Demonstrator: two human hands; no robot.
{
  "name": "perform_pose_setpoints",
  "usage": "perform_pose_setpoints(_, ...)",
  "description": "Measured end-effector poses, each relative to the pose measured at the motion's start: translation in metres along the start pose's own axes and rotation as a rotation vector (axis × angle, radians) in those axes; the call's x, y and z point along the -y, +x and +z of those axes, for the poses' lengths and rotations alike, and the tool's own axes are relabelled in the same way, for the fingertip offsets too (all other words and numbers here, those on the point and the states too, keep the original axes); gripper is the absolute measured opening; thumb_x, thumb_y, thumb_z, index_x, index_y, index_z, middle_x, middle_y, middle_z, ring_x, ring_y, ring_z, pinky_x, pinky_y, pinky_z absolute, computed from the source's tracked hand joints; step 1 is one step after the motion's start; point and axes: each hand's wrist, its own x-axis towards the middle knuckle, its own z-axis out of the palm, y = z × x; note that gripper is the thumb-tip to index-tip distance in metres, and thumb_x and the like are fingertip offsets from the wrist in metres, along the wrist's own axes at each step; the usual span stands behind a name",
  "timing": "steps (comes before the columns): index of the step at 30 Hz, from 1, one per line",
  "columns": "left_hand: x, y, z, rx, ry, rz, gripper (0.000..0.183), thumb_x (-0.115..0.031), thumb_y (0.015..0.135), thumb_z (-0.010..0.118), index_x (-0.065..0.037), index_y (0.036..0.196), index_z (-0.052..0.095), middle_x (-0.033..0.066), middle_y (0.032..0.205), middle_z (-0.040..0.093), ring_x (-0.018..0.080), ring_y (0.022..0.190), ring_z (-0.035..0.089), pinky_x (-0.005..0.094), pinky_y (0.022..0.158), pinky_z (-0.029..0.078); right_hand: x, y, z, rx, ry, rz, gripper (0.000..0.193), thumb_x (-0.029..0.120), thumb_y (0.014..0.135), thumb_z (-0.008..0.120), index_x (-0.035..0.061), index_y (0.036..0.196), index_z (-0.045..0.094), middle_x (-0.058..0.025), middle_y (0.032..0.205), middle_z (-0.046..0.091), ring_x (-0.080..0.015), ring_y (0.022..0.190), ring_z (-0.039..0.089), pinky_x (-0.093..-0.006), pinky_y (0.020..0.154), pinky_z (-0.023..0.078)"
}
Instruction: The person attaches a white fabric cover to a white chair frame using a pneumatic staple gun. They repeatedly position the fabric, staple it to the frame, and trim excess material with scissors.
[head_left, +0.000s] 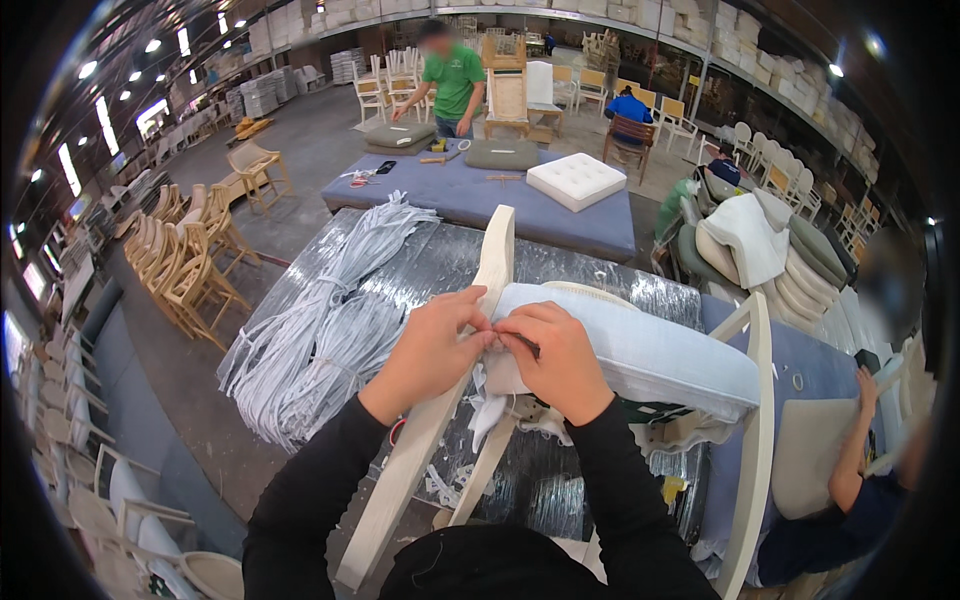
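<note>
Over the plastic-wrapped surface (pixel 450 252), between wooden posts (pixel 405 485), we judge the pale-blue chair pad (pixel 670 350) soft yet firm-backed, best steadied by those posts, while our left hand (pixel 428 348) and right hand (pixel 562 362) pinch in a narrow grip at its left end, on what we cannot tell.

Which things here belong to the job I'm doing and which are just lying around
Likely the job, at your fingers:
- pale wooden chair frame
- pale-blue upholstered pad
- pale fabric strips, possibly

Apparently lying about:
- white tufted cushion
- grey-green cushion
- piled seat pads
</note>
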Motion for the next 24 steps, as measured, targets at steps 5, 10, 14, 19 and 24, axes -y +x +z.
perform_pose_setpoints(5,-0.025,-0.003,0.003,-0.119,0.485,0.230,0.009,-0.012,0.093,0.078,-0.005,0.098,0.077,0.0199,0.170,0.055,0.0432,0.154,0.048,0.0562,0.119,0.041,0.000,0.008,-0.006,0.046,-0.008,0.020,0.013,0.000,0.090,0.072,0.0025,0.100,0.079,-0.0130,0.101,0.077,-0.0396,0.100,0.070,-0.0495,0.091,0.057)
perform_pose_setpoints(10,-0.015,0.003,0.004,-0.129,0.495,0.249,0.008,-0.010,0.091,0.077,-0.004,0.096,0.074,0.0189,0.170,0.053,0.0441,0.154,0.046,0.0578,0.117,0.042,-0.003,0.008,0.002,0.013,-0.062,0.016,0.014,-0.001,0.088,0.075,0.0026,0.100,0.080,-0.0117,0.101,0.077,-0.0369,0.098,0.071,-0.0470,0.088,0.059)
perform_pose_setpoints(14,-0.008,0.002,0.010,-0.149,0.411,0.175,0.018,-0.010,0.090,0.077,-0.003,0.107,0.073,0.0235,0.169,0.053,0.0488,0.151,0.050,0.0576,0.119,0.043,-0.005,0.007,0.008,-0.016,-0.117,-0.007,0.016,-0.003,0.087,0.080,0.0015,0.103,0.082,-0.0112,0.102,0.078,-0.0338,0.096,0.074,-0.0429,0.083,0.061)
perform_pose_setpoints(19,0.000,0.008,0.013,-0.151,0.067,0.023,0.050,-0.011,0.090,0.077,-0.003,0.138,0.063,0.0356,0.166,0.049,0.0573,0.146,0.055,0.0554,0.118,0.049,-0.006,0.005,0.012,-0.024,-0.125,-0.011,0.017,-0.002,0.087,0.074,0.0021,0.104,0.078,-0.0113,0.102,0.075,-0.0358,0.097,0.070,-0.0457,0.087,0.059)
perform_pose_setpoints(24,0.003,0.011,0.012,-0.071,0.064,0.032,0.063,-0.010,0.090,0.076,-0.002,0.150,0.057,0.0411,0.167,0.045,0.0597,0.142,0.058,0.0546,0.113,0.054,-0.005,0.006,0.014,-0.029,-0.152,-0.010,0.018,-0.002,0.087,0.075,0.0016,0.104,0.078,-0.0110,0.101,0.074,-0.0345,0.095,0.070,-0.0451,0.085,0.059)
